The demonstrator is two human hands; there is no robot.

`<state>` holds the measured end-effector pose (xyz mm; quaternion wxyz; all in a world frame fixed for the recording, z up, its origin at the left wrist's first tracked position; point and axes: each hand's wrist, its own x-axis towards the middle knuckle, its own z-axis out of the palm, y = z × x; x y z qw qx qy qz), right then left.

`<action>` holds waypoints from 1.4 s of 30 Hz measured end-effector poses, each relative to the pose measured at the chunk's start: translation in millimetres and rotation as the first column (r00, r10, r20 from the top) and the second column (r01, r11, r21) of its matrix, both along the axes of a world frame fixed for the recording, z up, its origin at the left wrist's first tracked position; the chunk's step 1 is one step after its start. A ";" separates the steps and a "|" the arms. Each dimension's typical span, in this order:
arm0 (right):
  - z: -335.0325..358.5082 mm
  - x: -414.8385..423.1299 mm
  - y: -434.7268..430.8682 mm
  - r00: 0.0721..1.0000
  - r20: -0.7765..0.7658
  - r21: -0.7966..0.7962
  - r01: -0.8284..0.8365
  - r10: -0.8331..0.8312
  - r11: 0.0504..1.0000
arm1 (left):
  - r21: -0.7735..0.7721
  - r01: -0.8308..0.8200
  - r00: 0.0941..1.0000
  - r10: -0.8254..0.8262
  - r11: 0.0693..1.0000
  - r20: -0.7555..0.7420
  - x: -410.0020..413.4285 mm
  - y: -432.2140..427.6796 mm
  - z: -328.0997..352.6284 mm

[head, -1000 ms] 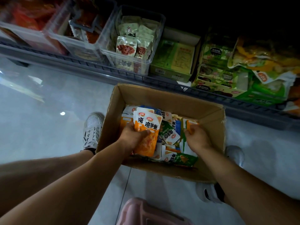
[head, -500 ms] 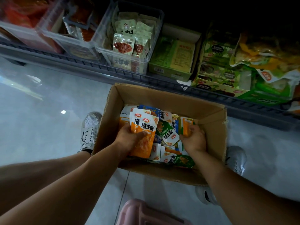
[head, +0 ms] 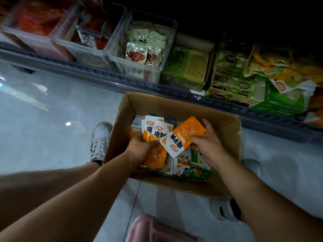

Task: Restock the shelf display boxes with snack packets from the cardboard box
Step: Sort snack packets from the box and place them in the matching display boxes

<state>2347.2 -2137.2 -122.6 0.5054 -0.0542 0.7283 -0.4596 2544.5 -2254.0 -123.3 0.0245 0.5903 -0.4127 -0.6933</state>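
**Gathering orange snack packets out of a cardboard box below a shop shelf**

Two bare forearms reach into the view, the left from 7 o'clock and the right from 4 o'clock. They meet over an open cardboard box that stands on the pale floor at the centre.

The left hand is seen from the back. Its fingers are curled under a fanned stack of orange packets and its thumb lies across their front. The stack is held above the box's contents at the box's 9 o'clock side.

The right hand, at 3 o'clock from the left, pinches a single orange packet, thumb on its face and fingers spread behind it. This packet is tilted, and its white end points to 7 o'clock and overlaps the stack.

Loose packets fill the box beneath both hands, among them a green packet at the box's 5 o'clock corner.

A grey shelf rail runs from 9 o'clock to 3 o'clock across the top. Behind it, at 12 o'clock, a clear bin holds pale packets, with a green display box at 1 o'clock.

A white shoe sits at 9 o'clock of the box.
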 end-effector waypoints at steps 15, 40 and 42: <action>59.6 12.4 -3.2 0.954 0.166 -0.051 0.260 -0.248 0.964 | 0.006 0.033 0.967 -0.031 0.999 -0.252 8.4 9.8 43.6; 283.4 -27.9 31.4 0.868 -0.433 -0.205 -0.358 0.244 0.911 | -0.389 0.076 0.870 -0.252 0.918 -0.423 -86.3 29.4 255.5; 302.0 -33.9 37.0 0.871 -0.431 -0.239 -0.362 0.235 0.901 | -0.423 0.081 0.870 -0.271 0.902 -0.411 -98.3 34.9 277.6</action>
